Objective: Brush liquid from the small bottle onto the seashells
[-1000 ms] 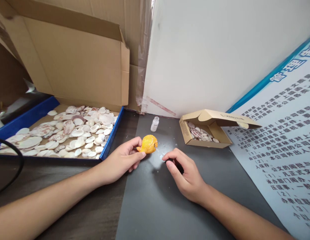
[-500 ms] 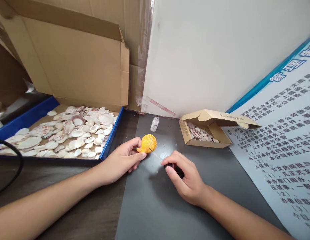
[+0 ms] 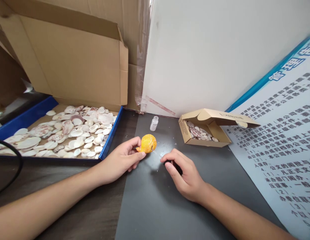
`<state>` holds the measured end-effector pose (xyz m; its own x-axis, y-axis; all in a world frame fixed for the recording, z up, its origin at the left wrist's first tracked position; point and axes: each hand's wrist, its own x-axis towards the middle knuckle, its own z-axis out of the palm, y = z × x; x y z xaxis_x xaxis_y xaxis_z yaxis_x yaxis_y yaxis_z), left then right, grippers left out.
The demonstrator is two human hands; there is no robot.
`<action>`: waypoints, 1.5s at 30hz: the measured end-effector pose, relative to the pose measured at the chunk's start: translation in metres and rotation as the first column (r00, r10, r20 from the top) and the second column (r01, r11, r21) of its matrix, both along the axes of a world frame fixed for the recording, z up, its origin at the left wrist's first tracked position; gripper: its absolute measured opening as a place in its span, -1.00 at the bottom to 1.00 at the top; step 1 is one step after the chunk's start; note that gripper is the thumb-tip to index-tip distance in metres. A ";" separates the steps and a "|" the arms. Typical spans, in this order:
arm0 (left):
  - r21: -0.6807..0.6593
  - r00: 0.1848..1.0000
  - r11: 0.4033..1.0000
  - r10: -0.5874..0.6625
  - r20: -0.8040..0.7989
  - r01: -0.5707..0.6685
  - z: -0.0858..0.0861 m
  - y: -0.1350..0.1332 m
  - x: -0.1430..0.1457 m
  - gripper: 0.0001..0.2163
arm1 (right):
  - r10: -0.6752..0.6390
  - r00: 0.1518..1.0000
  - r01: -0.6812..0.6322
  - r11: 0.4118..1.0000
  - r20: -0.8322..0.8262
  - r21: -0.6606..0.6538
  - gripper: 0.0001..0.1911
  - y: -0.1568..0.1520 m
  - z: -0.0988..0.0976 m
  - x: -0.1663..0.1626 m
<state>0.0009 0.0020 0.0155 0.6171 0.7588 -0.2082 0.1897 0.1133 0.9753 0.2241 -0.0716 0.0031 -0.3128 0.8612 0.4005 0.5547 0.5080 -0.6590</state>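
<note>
My left hand (image 3: pixel 125 157) is closed on an orange-yellow scallop shell (image 3: pixel 148 143), pinching it by its narrow hinge end with the ribbed side in view. A dark mark shows near the shell's right edge. My right hand (image 3: pixel 186 178) is closed around the black handle of a thin applicator brush (image 3: pixel 178 168). Its pale stem points left at the shell and is blurred; whether the tip touches the shell I cannot tell. Behind the shell stands a small uncapped glass bottle (image 3: pixel 154 124) with a white label.
On the left, a blue-edged cardboard box (image 3: pixel 111 133) holds many pale seashells (image 3: pixel 78 133), its lid raised. A smaller brown box (image 3: pixel 207 143) with shells sits at right beside a printed poster (image 3: pixel 277 150). A grey mat (image 3: pixel 150 206) lies under my hands.
The brush has drawn slightly away from the shell, toward the lower right. The dark mark on the shell's right edge is now plain to see. My left hand has stayed nearly still.
</note>
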 end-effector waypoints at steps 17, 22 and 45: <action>-0.001 1.000 1.000 -0.003 -0.002 0.003 -0.001 0.000 -0.001 -0.76 | -0.002 1.000 0.002 1.000 0.005 0.011 -0.81 0.001 -0.001 0.000; 0.009 1.000 1.000 0.000 0.002 0.000 -0.001 0.000 -0.001 -0.76 | -0.137 0.991 0.137 0.991 -0.002 -0.009 -0.84 0.002 -0.002 -0.001; 0.006 1.000 1.000 0.008 0.005 -0.008 0.001 -0.001 0.000 -0.76 | -0.177 0.984 0.177 0.984 -0.016 -0.004 -0.89 0.002 -0.001 -0.003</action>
